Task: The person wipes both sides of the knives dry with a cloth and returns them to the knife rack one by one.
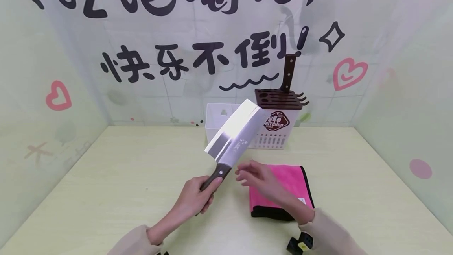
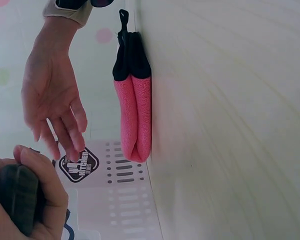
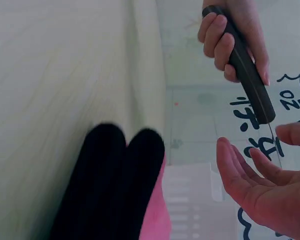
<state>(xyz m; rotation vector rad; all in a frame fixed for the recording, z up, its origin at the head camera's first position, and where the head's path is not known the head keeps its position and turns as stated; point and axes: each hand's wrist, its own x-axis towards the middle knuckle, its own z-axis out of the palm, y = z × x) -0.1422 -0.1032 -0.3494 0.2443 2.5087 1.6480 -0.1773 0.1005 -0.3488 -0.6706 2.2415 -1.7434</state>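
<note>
My left hand (image 1: pixel 194 198) grips the dark handle of a cleaver (image 1: pixel 235 135), its broad, shiny blade slanting up to the right over the table. In the right wrist view the fingers wrap around the cleaver handle (image 3: pixel 242 67). Just right of the cleaver, my right hand (image 1: pixel 263 182) has loosely bent, spread fingers with nothing between them. Below that hand lies a folded pink towel (image 1: pixel 290 180) with black edging. From the left wrist view the right palm (image 2: pixel 52 95) shows bare, beside the towel (image 2: pixel 135 110).
A white knife holder (image 1: pixel 274 137) with a brown slotted top stands at the back, a brown-handled tool (image 1: pixel 289 74) upright in it. Left of it is a white basket (image 1: pixel 212 117), partly behind the blade. Walls carrying printed lettering surround the pale table (image 1: pixel 106 184).
</note>
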